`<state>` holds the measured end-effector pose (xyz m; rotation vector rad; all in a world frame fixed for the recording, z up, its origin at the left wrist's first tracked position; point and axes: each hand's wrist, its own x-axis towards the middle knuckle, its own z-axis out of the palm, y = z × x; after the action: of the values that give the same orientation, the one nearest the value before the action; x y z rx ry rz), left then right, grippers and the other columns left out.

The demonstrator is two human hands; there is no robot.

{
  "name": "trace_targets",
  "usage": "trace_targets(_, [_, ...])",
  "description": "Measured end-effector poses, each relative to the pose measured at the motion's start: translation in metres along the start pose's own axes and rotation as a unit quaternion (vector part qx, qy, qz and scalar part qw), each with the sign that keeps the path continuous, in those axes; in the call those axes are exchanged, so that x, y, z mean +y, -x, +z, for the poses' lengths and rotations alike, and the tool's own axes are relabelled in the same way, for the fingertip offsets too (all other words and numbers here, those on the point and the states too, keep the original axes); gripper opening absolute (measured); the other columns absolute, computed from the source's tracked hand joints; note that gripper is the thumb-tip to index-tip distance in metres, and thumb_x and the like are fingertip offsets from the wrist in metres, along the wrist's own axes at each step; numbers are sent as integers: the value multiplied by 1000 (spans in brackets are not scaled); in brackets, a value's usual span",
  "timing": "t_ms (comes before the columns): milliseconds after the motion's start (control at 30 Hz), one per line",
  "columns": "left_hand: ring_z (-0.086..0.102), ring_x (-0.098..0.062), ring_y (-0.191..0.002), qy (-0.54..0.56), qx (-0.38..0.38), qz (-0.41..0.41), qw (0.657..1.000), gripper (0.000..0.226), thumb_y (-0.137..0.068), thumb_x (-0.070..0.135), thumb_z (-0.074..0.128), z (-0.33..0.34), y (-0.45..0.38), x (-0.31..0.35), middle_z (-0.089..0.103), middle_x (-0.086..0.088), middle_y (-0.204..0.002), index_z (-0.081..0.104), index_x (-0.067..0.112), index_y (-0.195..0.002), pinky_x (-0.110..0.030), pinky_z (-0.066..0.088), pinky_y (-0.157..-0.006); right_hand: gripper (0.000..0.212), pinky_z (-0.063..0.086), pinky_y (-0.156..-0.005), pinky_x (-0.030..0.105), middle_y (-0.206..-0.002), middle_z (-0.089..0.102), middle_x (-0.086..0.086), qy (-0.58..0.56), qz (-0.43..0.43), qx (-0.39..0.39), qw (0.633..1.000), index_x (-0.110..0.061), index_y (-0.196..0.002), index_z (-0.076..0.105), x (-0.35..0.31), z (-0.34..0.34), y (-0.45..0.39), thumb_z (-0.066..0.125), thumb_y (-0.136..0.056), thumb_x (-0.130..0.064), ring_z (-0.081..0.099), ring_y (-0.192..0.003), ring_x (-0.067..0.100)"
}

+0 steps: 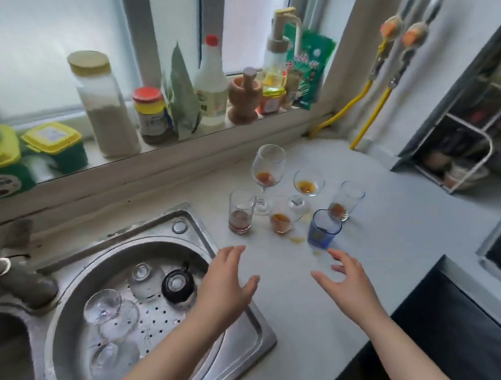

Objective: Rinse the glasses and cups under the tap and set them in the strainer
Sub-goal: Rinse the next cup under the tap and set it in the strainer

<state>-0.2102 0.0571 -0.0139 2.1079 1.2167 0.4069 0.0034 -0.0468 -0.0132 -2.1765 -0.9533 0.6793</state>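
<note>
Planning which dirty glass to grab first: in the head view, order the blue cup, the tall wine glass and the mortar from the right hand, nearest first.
From the right hand:
1. Blue cup, on the counter just beyond its fingertips.
2. Tall wine glass, farther back on the counter.
3. Mortar, up on the windowsill.

A frosted window (42, 41) lets in soft daylight above a pale sill (159, 156) crowded with jars, bottles and packets. Below it runs a light countertop (402, 235) with a dark front edge. Yellow hoses (368, 115) climb the white wall (473, 27) at the right, beside a wire rack (461, 149).
</note>
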Motion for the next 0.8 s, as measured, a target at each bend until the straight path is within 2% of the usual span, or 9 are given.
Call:
trace_targets(67, [33, -14, -135, -25, -20, 25, 999, 65, -89, 40, 60, 16, -25, 20, 34, 1, -147, 33, 20, -145, -23, 26, -109, 62, 38, -88, 23, -134, 42, -2, -7, 14, 34, 999, -21, -137, 42, 17, -27, -29, 73, -83, -28, 49, -113, 11])
trace_targets(167, [32, -16, -136, -41, -31, 23, 998, 69, -87, 42, 60, 49, -63, 46, 32, 2, -148, 31, 22, -146, -27, 30, -108, 66, 40, -95, 29, -139, 42, 6, -11, 15, 78, 997, -17, -140, 39, 38, -63, -88, 72, -84, -29, 50, -116, 18])
trace_targets(233, [31, -14, -136, -35, -35, 19, 999, 73, -86, 42, 63, 77, -88, 64, 29, 4, -150, 28, 24, -147, -24, 30, -106, 72, 39, -98, 31, -139, 42, 8, -18, 8, 87, 996, -16, -142, 36, 50, -82, -137, 74, -82, -29, 50, -118, 20])
trace_targets(367, [26, -8, -139, 9, -48, -19, 999, 92, -80, 41, 71, 133, -126, 105, 22, 9, -153, 16, 24, -151, -15, 26, -104, 98, 36, -106, 35, -145, 37, 7, -28, 3, 23, 999, -16, -149, 21, 65, -97, -220, 80, -74, -36, 42, -129, 21])
trace_targets(500, [33, -13, -134, 38, -9, -110, 993, 110, -72, 43, 78, 171, -150, 127, 24, 5, -148, 4, 23, -152, -23, 31, -108, 111, 28, -110, 28, -149, 32, -1, -58, -21, -81, 995, -22, -152, 13, 73, -89, -258, 85, -68, -35, 31, -137, 14])
trace_targets(567, [35, -15, -132, 38, 24, -147, 988, 113, -72, 44, 78, 181, -158, 132, 29, 4, -145, 1, 24, -152, -26, 34, -107, 104, 29, -108, 25, -146, 37, -5, -80, -36, -116, 989, -23, -149, 23, 77, -83, -267, 86, -67, -30, 34, -136, 9])
trace_targets(633, [38, -15, -129, 48, 51, -183, 981, 109, -73, 42, 77, 187, -164, 135, 34, 5, -141, 4, 23, -152, -27, 37, -103, 82, 34, -100, 21, -137, 48, -9, -92, -46, -134, 986, -23, -137, 40, 81, -77, -272, 85, -68, -26, 43, -130, 8])
trace_targets(733, [44, -14, -123, 76, 78, -219, 970, 91, -71, 41, 78, 192, -168, 135, 40, 7, -135, 26, 23, -144, -28, 44, -94, 61, 44, -96, 24, -122, 56, -12, -105, -53, -124, 985, -24, -119, 50, 82, -76, -272, 85, -69, -22, 52, -119, 8])
trace_targets(800, [50, -12, -116, 84, 82, -223, 968, 80, -68, 41, 80, 191, -166, 133, 46, 10, -126, 36, 25, -133, -29, 47, -88, 59, 43, -90, 16, -117, 58, -15, -98, -72, -119, 985, -26, -116, 51, 80, -80, -266, 85, -68, -23, 55, -114, 6])
